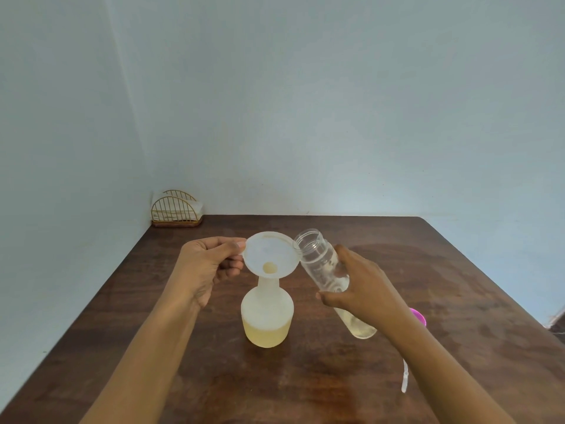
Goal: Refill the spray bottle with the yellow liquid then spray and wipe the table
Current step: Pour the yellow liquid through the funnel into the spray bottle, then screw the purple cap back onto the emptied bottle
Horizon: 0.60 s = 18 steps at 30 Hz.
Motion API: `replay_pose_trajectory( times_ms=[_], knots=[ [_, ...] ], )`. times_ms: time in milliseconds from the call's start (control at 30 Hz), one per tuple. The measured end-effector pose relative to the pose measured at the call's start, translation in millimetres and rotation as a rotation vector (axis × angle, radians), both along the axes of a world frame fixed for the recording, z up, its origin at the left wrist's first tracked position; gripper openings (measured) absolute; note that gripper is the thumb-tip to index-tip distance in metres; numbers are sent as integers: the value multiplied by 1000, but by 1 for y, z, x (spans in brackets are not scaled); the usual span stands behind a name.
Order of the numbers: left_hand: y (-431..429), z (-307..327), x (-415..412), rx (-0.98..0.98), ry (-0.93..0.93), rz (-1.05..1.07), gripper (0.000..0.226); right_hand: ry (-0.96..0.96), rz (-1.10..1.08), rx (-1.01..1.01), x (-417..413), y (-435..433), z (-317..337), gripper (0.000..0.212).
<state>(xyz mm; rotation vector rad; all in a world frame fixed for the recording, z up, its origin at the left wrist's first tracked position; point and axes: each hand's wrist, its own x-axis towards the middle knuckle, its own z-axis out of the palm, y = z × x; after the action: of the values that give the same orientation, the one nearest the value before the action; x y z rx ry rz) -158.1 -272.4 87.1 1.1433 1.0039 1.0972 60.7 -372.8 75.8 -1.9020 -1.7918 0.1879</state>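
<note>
The left hand [208,264] pinches the left rim of a white funnel [270,255] between thumb and curled fingers. The right hand [363,286] wraps around the middle of a clear bottle [321,258], thumb on its near side and fingers behind. That bottle is tilted, its open mouth up and to the far left, just beside the funnel's right rim; whether they touch I cannot tell. A little pale yellow liquid pools in its low base, near and right of the hand.

The funnel's stem sits in the neck of the frosted spray bottle [267,316], which stands upright on the brown counter [458,270] with no spray head on it. Yellow liquid [266,335] fills roughly its lower third. A yellow spot shows at the funnel's throat.

The right forearm hides most of a pink thing [418,316] on the counter. A thin white tube [405,377] shows just left of that forearm, nearer the camera. A gold wire holder [176,209] with white napkins stands in the far left corner against the wall.

The spray bottle stands between the 2 hands, below the left hand's grip and left of the right hand.
</note>
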Motion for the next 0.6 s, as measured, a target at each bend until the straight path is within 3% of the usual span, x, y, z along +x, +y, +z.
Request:
replay_pose_trajectory(
  times_ms=[367, 600],
  knots=[
    [2, -6, -3, -24, -12, 15, 5, 101, -98, 35, 11, -22, -1, 44],
    [-1, -6, -3, -36, -57, 23, 9, 336, -67, 139, -9, -43, 9, 64]
  ],
)
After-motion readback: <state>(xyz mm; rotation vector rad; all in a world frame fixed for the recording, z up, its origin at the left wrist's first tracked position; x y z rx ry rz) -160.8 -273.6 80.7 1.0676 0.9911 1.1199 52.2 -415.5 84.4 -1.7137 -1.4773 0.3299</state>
